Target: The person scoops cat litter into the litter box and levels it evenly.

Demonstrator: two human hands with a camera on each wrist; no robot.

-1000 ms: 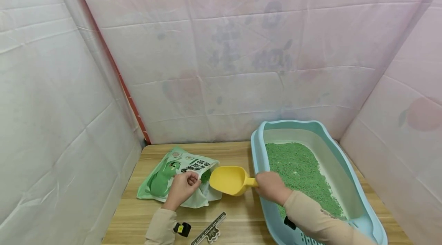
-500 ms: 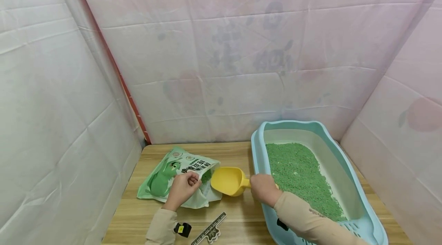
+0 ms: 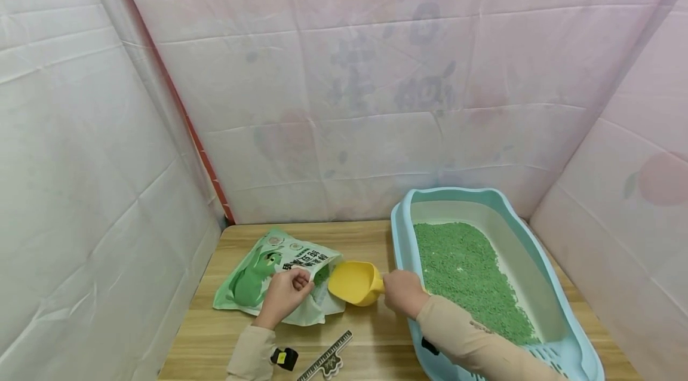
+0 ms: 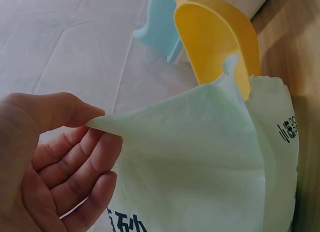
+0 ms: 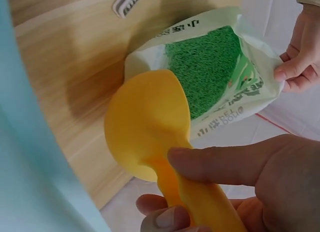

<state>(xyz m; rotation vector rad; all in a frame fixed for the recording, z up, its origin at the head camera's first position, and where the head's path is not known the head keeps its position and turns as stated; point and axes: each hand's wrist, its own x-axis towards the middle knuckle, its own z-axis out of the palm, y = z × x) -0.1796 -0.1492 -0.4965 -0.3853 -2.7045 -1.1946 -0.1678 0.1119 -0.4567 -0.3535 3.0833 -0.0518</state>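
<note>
A green and white bag of cat litter (image 3: 252, 279) lies on its side at the left of the table, its mouth facing right. My left hand (image 3: 287, 292) pinches the upper edge of that mouth between thumb and forefinger and holds it up. In the right wrist view, green litter pellets (image 5: 202, 67) show inside the opening. My right hand (image 3: 403, 292) grips the handle of a yellow scoop (image 3: 353, 283), thumb along the top. The scoop's front edge is right at the bag's mouth, and its bowl looks bare in the head view.
A light blue litter box (image 3: 400, 237) with a layer of green litter (image 3: 473, 273) stands to the right, under my right forearm. A small ruler (image 3: 325, 357) lies near the table's front edge. Pale sheeting (image 3: 344, 148) walls the wooden table (image 3: 371, 345) at the back and sides.
My right hand has moved left, off the litter box rim, while the scoop has shifted only slightly. The left hand and the bag have stayed nearly still.
</note>
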